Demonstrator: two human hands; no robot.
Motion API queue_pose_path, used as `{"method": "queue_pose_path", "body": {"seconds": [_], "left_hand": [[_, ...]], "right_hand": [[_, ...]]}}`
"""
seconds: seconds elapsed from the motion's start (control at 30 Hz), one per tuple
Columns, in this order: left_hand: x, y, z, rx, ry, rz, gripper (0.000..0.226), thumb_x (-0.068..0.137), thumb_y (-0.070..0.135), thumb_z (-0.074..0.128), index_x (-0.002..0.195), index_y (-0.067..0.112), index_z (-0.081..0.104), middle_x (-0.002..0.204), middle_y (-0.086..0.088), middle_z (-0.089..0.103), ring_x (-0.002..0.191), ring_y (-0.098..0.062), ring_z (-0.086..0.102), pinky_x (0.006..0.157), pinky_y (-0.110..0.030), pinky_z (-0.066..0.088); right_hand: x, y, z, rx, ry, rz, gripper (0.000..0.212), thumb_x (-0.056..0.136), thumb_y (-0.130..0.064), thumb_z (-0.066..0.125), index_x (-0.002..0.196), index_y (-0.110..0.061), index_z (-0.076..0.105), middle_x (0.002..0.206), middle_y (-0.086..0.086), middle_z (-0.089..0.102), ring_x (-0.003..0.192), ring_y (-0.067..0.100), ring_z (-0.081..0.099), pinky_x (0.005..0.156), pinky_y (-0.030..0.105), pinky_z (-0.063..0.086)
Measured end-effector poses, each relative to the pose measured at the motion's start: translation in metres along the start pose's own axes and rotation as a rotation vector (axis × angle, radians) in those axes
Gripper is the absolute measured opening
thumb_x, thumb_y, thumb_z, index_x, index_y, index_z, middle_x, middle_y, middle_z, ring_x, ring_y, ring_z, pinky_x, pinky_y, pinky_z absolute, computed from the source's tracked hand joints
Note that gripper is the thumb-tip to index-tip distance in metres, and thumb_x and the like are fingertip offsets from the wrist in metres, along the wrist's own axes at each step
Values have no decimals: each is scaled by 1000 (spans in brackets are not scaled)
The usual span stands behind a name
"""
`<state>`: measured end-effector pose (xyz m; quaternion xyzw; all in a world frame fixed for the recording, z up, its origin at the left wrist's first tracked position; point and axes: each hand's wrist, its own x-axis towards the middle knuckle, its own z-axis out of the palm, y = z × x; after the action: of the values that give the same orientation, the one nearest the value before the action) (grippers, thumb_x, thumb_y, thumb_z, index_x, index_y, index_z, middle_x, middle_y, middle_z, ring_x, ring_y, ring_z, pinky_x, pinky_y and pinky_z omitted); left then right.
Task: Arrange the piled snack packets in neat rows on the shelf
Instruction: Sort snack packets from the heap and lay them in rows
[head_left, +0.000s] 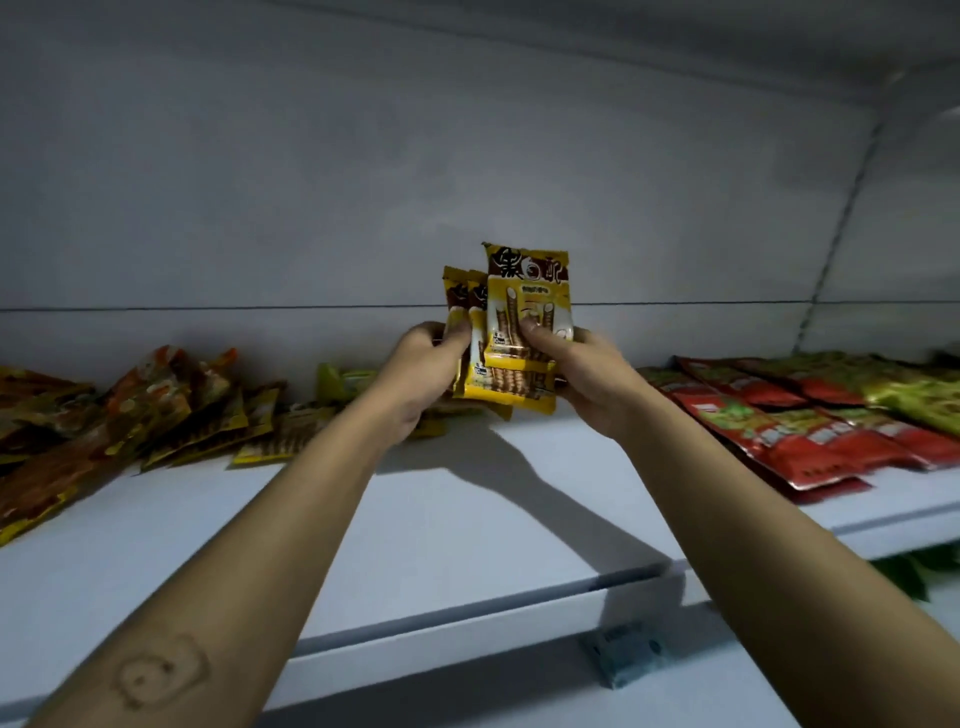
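Three yellow-and-brown snack packets (524, 312) are held upright and fanned above the middle of the white shelf (467, 519). They are gripped on one side by the left hand (423, 374), its thumb pressed on the leftmost packet, and on the other by the right hand (589, 387), its thumb laid on the front one. A jumbled pile of packets (135, 410), too tangled to be counted, is seen at the left, overlapping red and green packets (810, 421) are laid in rows at the right, and open shelf surface is left between them down to the front edge.
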<state>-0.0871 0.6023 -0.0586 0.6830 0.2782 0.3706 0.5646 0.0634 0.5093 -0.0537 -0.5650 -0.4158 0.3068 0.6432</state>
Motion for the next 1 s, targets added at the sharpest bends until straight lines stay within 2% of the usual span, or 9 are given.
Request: {"method": "queue_pose_path", "body": {"seconds": [0.13, 0.23, 0.33, 0.43, 0.57, 0.67, 0.8, 0.9, 1.0], "left_hand": [[6, 12, 66, -58, 53, 17, 31, 100, 41, 54, 106, 13, 66, 97, -9, 75, 84, -27, 73, 73, -45, 61], [10, 18, 112, -56, 72, 62, 36, 92, 49, 60, 104, 16, 67, 98, -7, 75, 90, -29, 72, 85, -52, 58], [12, 28, 154, -59, 104, 138, 23, 98, 37, 59, 104, 16, 65, 101, -5, 73, 93, -25, 71, 90, -47, 57], [17, 41, 195, -111, 111, 159, 19, 97, 35, 61, 102, 17, 60, 101, -6, 72, 94, -26, 70, 90, -49, 56], [21, 48, 243, -202, 24, 114, 25, 95, 39, 61, 106, 17, 56, 105, -7, 71, 94, -27, 71, 87, -53, 57], [17, 50, 270, -291, -92, 111, 36, 90, 48, 66, 108, 19, 54, 108, -5, 73, 95, -24, 73, 85, -49, 59], [17, 46, 291, -166, -254, 163, 62, 74, 41, 84, 122, 12, 56, 112, -6, 73, 100, -25, 72, 91, -52, 56], [17, 40, 298, -172, -311, 179, 58, 76, 34, 81, 124, 10, 61, 111, -8, 74, 101, -27, 72, 95, -54, 54], [18, 36, 296, -169, -328, 166, 57, 72, 36, 76, 121, 11, 64, 111, -9, 74, 102, -27, 72, 96, -52, 54]], "right_hand": [[-14, -11, -48, 5, 132, -69, 23, 90, -22, 71, 109, -9, 68, 105, 10, 75, 98, 28, 72, 91, 46, 56], [-24, -23, -85, -6, 190, -66, 27, 88, -20, 74, 110, -7, 69, 101, 11, 76, 93, 30, 73, 87, 48, 58], [-33, -35, -124, 12, 238, -85, 27, 87, -18, 74, 111, -7, 68, 101, 11, 76, 93, 31, 73, 84, 52, 58], [-41, -43, -161, -4, 287, -99, 27, 87, -23, 75, 111, -10, 68, 102, 7, 76, 94, 28, 73, 87, 52, 58], [-53, -49, -207, -42, 331, -115, 25, 89, -24, 73, 111, -13, 68, 104, 4, 75, 96, 25, 72, 89, 47, 57], [-59, -46, -238, -83, 376, -139, 30, 88, -24, 74, 114, -11, 68, 104, 3, 75, 98, 23, 71, 92, 49, 56], [-58, -36, -265, -161, 453, -170, 35, 87, -25, 75, 117, -10, 64, 107, 4, 73, 99, 22, 70, 93, 48, 55], [-55, -31, -275, -187, 443, -164, 34, 87, -24, 74, 116, -9, 64, 106, 5, 73, 99, 24, 70, 92, 50, 55], [-53, -33, -275, -210, 420, -164, 27, 88, -21, 74, 111, -9, 67, 103, 3, 74, 98, 20, 70, 92, 44, 55]]}}
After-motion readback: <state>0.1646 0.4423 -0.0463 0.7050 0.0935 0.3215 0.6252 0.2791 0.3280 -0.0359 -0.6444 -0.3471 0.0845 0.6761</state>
